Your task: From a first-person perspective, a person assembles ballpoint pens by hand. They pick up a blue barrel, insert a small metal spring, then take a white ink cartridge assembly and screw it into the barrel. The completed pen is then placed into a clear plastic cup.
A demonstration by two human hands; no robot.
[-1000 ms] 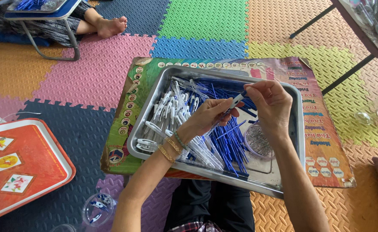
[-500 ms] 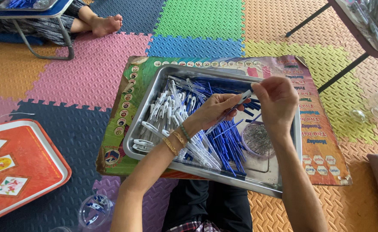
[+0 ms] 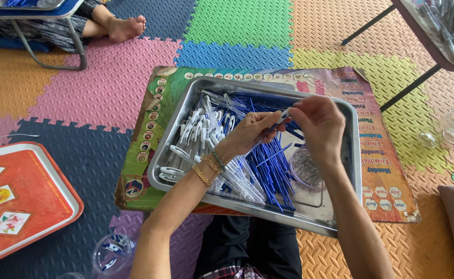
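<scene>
Both hands raised over rectangular steel tray (image 3: 350, 155). Left hand (image 3: 253, 132) closed, fingertips pinching slim blue-and-white plastic pen barrel (image 3: 277, 120). Right hand (image 3: 317, 121) curled, fingertips gripping the barrel's white tip end; whether it holds a separate small part is unclear. Below: loose blue plastic refills (image 3: 273, 165), white pen casings (image 3: 201, 134), small round clear plastic dish (image 3: 305, 169).

Heaped blue pen refills (image 3: 268, 160) and white pen caps (image 3: 201, 137) crowd the steel tray (image 3: 185, 103); only its near-right corner beside a small round dish (image 3: 305, 168) lies open.
</scene>
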